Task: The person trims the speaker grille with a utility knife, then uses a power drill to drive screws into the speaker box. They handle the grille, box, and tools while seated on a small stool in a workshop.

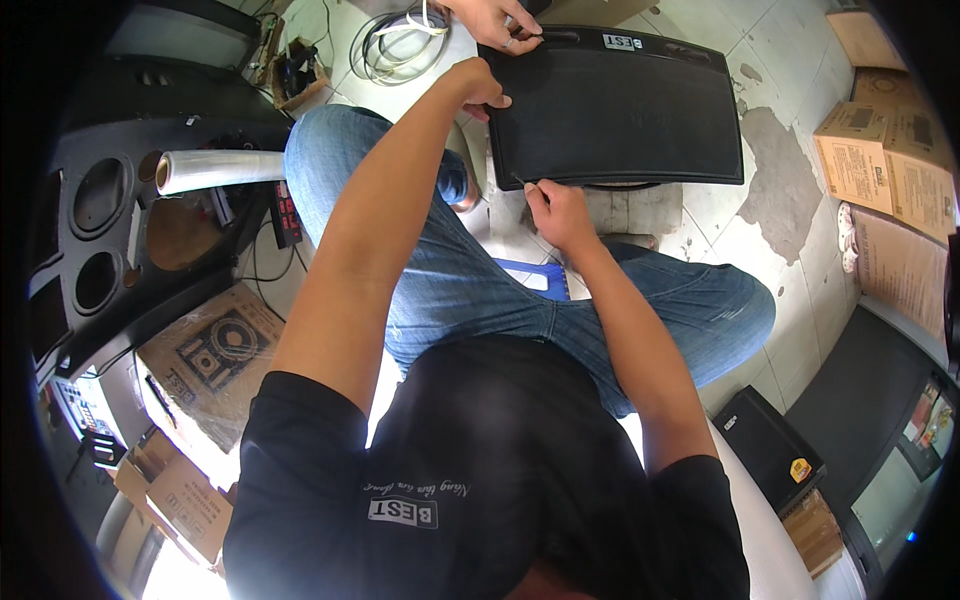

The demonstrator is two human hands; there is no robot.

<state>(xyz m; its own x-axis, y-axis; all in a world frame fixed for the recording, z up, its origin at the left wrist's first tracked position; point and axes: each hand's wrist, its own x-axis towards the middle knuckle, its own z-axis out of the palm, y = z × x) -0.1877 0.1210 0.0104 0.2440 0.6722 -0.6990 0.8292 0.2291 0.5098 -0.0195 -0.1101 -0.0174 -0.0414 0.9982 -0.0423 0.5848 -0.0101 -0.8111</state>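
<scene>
A black speaker (620, 115) with a dark, flat front lies face up in front of me, its near edge toward my knees. My left hand (480, 88) is closed at its left edge, fingertips pressed against the rim. At the near left corner my right hand (560, 212) is pinched together. A thin dark bit shows by its fingertips, too small to name. Another person's hand (497, 22) reaches in from the top and pinches something small at the far left corner.
A coil of cable (385, 50) lies on the tiles beyond my left knee. To the left are a roll of clear wrap (220, 172), black speaker cabinets (130, 290) and a wrapped carton (215, 345). Cartons (885, 160) stack at right, near another black speaker (765, 440).
</scene>
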